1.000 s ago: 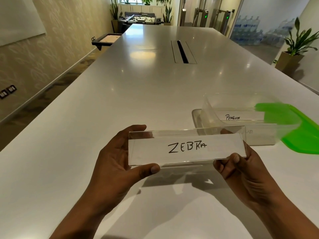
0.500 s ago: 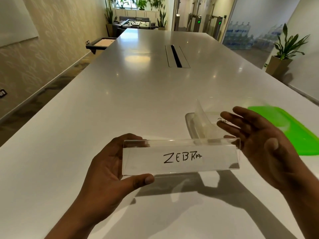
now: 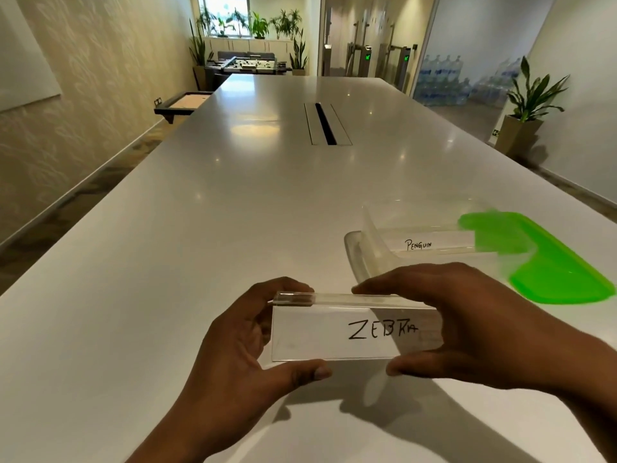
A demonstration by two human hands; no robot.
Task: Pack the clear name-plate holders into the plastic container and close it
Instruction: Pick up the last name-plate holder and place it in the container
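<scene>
In the head view, both hands hold the ZEBRA holder (image 3: 334,332), a clear stand with a white card inside. The left hand (image 3: 240,349) grips its left end, with the thumb under it and the fingers (image 3: 287,289) curled over the top edge. The right hand (image 3: 467,315) grips the right end the same way, so both hands are clamped on the ZEBRA holder. It looks lifted a little above the white worktop (image 3: 200,245), close to the person and just in front of the clear box (image 3: 359,259). The box sits open on the worktop, to the right. Inside it lies the PENGUIN holder (image 3: 430,243). There may be more holders under that one, but I cannot tell. The green lid (image 3: 561,272) lies flat beside the box on its right side, not on top of it. So I think the job is partly done: one holder is packed, the ZEBRA holder has to go in next, and then the lid must be pushed on
</scene>
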